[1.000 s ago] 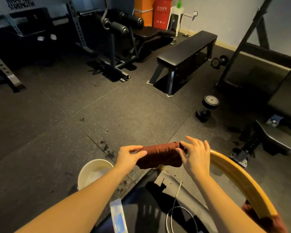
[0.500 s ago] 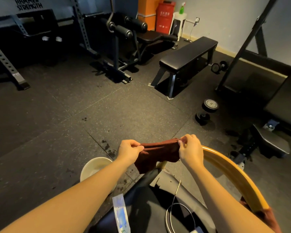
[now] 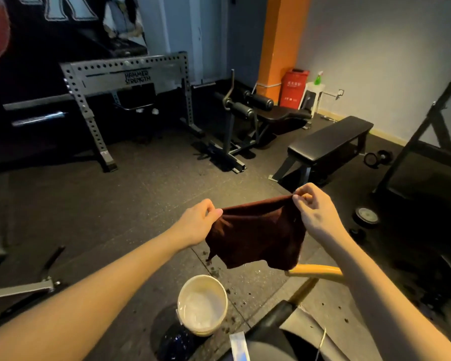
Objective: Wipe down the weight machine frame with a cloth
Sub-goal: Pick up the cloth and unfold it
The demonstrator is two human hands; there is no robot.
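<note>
Cloth hangs spread above the bucket, pinched at its top corners by left hand and right hand fingers, a light hold that could let one corner slip and drop it into the bucket.

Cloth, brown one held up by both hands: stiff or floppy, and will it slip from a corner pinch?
Probably floppy: the cloth sags between the left hand and the right hand, its lower edge hanging loose. Likely light, since fingertip pinches at two corners carry it. It looks like towelling, so it should not slip easily; whether it is wet I cannot tell.
</note>
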